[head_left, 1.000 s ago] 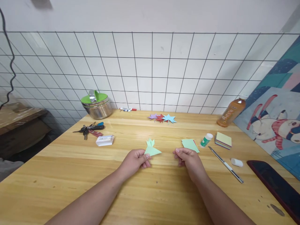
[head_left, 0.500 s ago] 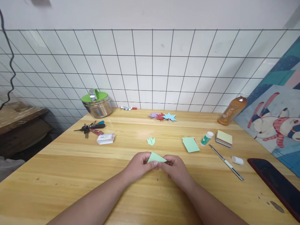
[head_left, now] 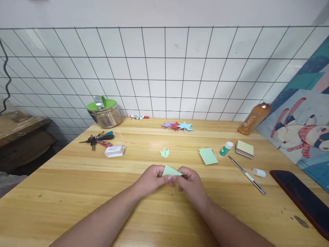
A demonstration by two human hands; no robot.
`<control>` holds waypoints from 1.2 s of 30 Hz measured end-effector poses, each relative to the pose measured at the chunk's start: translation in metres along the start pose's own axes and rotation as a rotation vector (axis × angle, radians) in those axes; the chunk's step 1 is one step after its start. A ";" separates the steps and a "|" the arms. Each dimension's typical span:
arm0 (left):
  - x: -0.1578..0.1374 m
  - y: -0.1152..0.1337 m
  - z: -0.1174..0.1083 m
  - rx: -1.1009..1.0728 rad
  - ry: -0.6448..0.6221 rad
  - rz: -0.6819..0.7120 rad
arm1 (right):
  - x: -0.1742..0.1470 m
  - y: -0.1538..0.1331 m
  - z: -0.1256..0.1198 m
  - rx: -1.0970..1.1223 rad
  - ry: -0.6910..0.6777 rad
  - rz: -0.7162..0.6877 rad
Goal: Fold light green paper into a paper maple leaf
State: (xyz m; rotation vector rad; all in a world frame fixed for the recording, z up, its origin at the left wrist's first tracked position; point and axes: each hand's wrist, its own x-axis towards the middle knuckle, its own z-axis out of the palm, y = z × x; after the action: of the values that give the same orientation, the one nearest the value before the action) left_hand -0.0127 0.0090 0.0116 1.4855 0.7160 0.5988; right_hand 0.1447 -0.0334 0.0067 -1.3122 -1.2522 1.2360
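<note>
Between both hands is a small piece of light green paper [head_left: 171,171], folded to a triangle. My left hand [head_left: 153,178] pinches its left side, thumb along the lower edge. Its right corner is pinched by my right hand [head_left: 189,181], and the two thumb tips nearly meet at the bottom fold. Just beyond the hands, a folded green paper piece [head_left: 165,153] with pointed tips lies on the wooden table [head_left: 108,199]. A stack of green square paper [head_left: 208,156] lies to the right, with red showing at one edge.
Purple, red and blue paper leaves [head_left: 177,126] lie at the back. On the right are a glue stick [head_left: 226,149], its white cap [head_left: 258,172], a utility knife [head_left: 246,175], a paper pad [head_left: 244,149], a bottle [head_left: 254,118] and a phone [head_left: 303,202]. Keys [head_left: 96,139], a white box [head_left: 114,151] and a steel pot [head_left: 105,115] stand left.
The camera view has shifted slightly. Both thumbs have moved a little along the lower edge of the green paper, which stays held in both hands.
</note>
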 end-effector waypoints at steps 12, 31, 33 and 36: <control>0.001 -0.006 -0.006 -0.026 -0.027 -0.045 | 0.002 0.003 0.001 0.015 0.063 -0.007; 0.003 -0.006 -0.005 0.112 0.103 -0.120 | 0.004 -0.002 -0.010 0.025 0.175 0.018; 0.003 -0.006 -0.005 0.124 0.117 -0.125 | 0.004 -0.003 -0.011 0.033 0.181 0.007; 0.003 -0.005 -0.005 0.101 0.112 -0.125 | 0.004 -0.003 -0.013 0.026 0.196 -0.011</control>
State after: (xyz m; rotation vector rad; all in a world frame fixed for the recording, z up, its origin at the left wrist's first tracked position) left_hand -0.0148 0.0147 0.0062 1.4961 0.9308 0.5609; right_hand 0.1577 -0.0289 0.0106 -1.3708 -1.0993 1.0844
